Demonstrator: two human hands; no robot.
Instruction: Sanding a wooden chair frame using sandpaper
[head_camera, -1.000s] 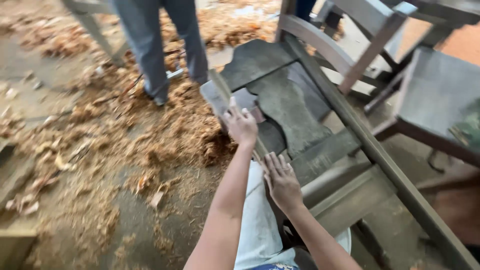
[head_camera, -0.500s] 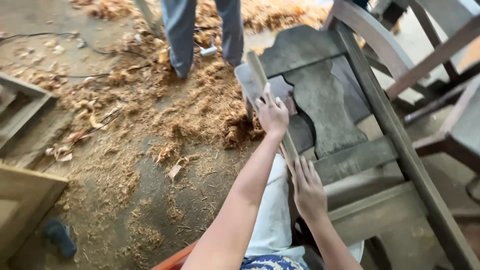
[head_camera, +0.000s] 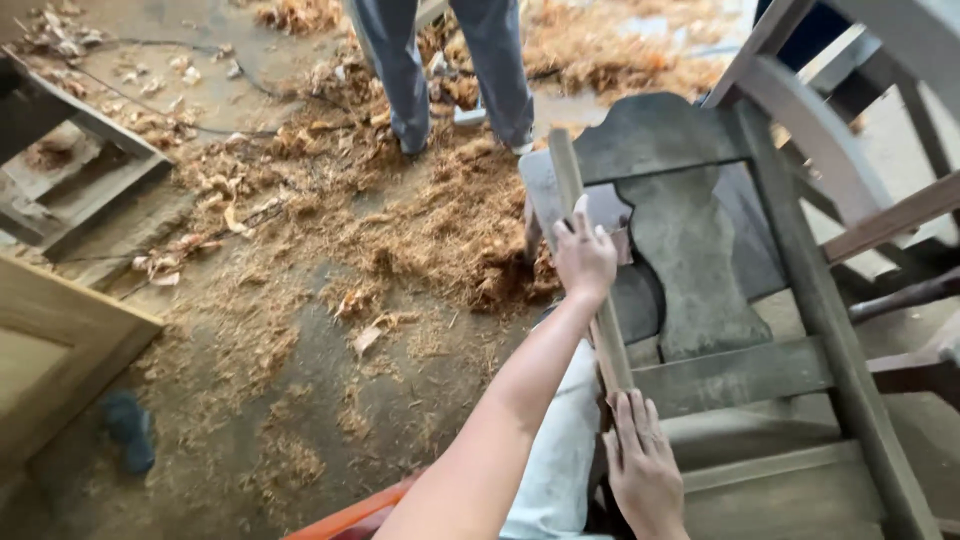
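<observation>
The right hand (head_camera: 645, 470) lies open and flat on the near end of the chair's side post (head_camera: 590, 280). Further up, the left hand (head_camera: 583, 255) is closed around a small sanding pad (head_camera: 612, 215) pressed on that post. The grey chair (head_camera: 690, 260) lies tilted across the person's lap. It could slide off if the flat hand lets up. The wood shavings (head_camera: 420, 230) on the floor look slippery. Another person's legs (head_camera: 450, 70) stand close behind.

Chair frame (head_camera: 700, 250) lies on floor (head_camera: 300, 400); wood shavings (head_camera: 440, 230) left of it, a person's legs (head_camera: 450, 70) behind, wooden box (head_camera: 60, 350) far left.
</observation>
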